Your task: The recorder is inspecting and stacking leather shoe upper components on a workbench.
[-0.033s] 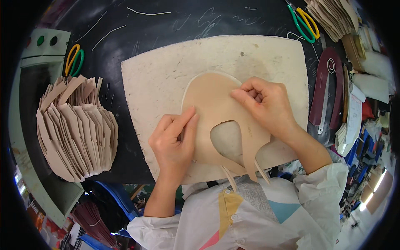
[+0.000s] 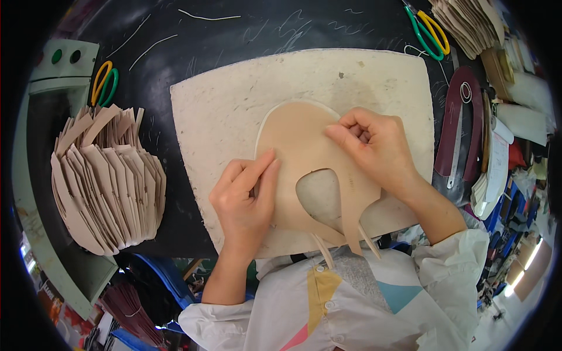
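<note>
A beige shoe upper piece (image 2: 298,134), rounded at the far end with a pale rim, lies over the white board (image 2: 216,105). Through its oval cut-out (image 2: 319,193) the board shows; narrow strips (image 2: 351,234) run from it toward me. My left hand (image 2: 243,199) is closed on the piece's left edge, thumb and forefinger pinching it. At the upper right edge my right hand (image 2: 374,143) pinches it likewise, the other fingers curled. The parts of the edge under both fingertips are hidden.
Left stands a bundle of beige cut pieces (image 2: 111,181), with yellow-and-green-handled scissors (image 2: 105,85) behind it. Another pair of scissors (image 2: 430,35) and more stacked pieces (image 2: 468,26) lie far right. Beside the board are a maroon piece (image 2: 448,123) and a metal ruler (image 2: 456,146).
</note>
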### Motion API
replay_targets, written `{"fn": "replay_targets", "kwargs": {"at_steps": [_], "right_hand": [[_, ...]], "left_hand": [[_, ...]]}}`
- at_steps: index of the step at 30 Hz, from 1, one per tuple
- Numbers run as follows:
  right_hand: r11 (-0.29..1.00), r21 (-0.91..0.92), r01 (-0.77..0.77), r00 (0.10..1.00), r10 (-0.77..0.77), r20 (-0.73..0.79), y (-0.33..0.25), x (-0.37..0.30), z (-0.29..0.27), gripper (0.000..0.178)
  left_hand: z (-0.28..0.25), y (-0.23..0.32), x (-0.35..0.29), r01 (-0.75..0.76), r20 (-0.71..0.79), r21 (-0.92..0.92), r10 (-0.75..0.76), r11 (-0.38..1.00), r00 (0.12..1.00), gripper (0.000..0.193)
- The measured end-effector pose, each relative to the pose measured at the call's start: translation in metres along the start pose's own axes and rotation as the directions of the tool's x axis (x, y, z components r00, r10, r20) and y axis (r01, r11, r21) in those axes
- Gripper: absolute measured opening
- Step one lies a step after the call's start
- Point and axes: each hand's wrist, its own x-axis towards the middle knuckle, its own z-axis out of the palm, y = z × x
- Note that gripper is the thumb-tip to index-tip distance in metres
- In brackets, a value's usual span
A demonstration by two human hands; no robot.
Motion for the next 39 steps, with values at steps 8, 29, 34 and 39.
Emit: {"fn": "replay_targets", "kwargs": {"at_steps": [8, 29, 34, 39], "right_hand": [[0.986, -0.164, 0.020, 0.999, -0.014, 0.035, -0.001, 0.005, -0.003, 0.022], [0.845, 0.430, -0.319, 0.946, 0.312, 0.089, 0.016, -0.069, -0.022, 0.011], [0.949, 0.230, -0.214, 0.976, 0.219, 0.006, 0.022, -0.069, -0.015, 0.012], [0.979, 0.129, -0.158, 0.987, 0.160, 0.001, 0.024, -0.067, -0.014, 0.011]], "left_hand": [[-0.002, 0.007, 0.003, -0.131, 0.116, 0.243, 0.105, 0.961, 0.988, 0.022], [0.003, 0.017, 0.028, -0.669, 0.547, 0.341, 0.440, 0.660, 0.712, 0.047], [0.005, 0.022, 0.026, -0.670, 0.553, 0.359, 0.430, 0.650, 0.714, 0.047], [0.019, 0.039, 0.014, -0.779, 0.641, 0.106, 0.556, 0.618, 0.529, 0.050]]}}
